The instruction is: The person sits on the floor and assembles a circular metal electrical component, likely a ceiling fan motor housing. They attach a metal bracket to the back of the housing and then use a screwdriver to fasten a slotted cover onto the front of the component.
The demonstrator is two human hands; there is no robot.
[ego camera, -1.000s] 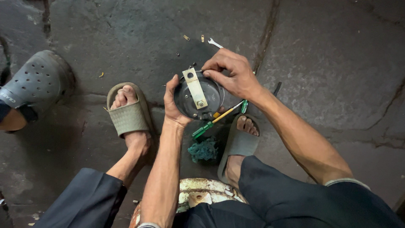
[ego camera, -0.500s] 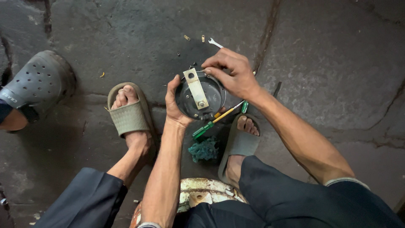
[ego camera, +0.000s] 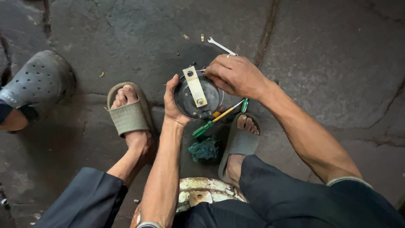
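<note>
My left hand grips the left rim of a round dark metal part held just above the stone floor. A pale brass-coloured strip with holes lies across its face. My right hand is closed on the part's upper right edge, its fingertips pinching something too small to make out. Under the part lie two screwdrivers, one with a green handle and one with a yellow shaft.
A small wrench and tiny metal bits lie on the floor beyond the part. A green rag sits between my sandalled feet. Another person's grey clog is at the left. A rusty round stool is under me.
The hands and the round part have stayed almost still. My right fingers have shifted slightly on the part's upper edge.
</note>
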